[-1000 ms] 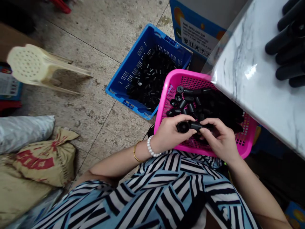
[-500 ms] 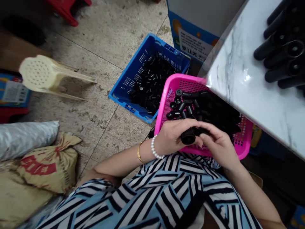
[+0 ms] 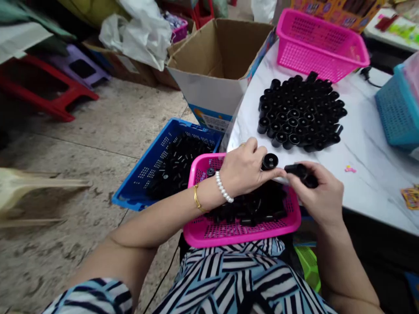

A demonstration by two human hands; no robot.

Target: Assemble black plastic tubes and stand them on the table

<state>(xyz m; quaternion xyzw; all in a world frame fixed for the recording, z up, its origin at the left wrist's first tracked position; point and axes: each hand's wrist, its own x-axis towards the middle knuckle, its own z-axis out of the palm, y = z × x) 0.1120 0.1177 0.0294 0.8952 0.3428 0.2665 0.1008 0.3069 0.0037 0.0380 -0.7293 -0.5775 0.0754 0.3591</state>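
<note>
My left hand (image 3: 244,169), with a pearl bracelet on its wrist, is closed on a black plastic tube (image 3: 270,161) whose open round end faces up. Two short black pieces (image 3: 296,169) are gripped between the thumb and fingers of my right hand (image 3: 322,196). Both hands are over the far edge of a pink basket (image 3: 242,240), beside the table corner, their thumbs close together. Loose black cylindrical parts (image 3: 248,216) lie in that basket, partly hidden under my left hand and wrist. On the table, many black tubes (image 3: 294,115) stand upright in a tight cluster.
A marble-patterned table (image 3: 369,174) extends to the right. Another pink basket (image 3: 322,43) and a blue basket (image 3: 397,109) stand on it. A blue crate (image 3: 131,185) of black parts sits on the floor, near an open cardboard box (image 3: 209,85). A cream stool (image 3: 19,187) is at left.
The view has swung up and to the right, showing more of the table. My hands have moved from over the pink basket toward the table edge, and the pieces they hold are now apart.
</note>
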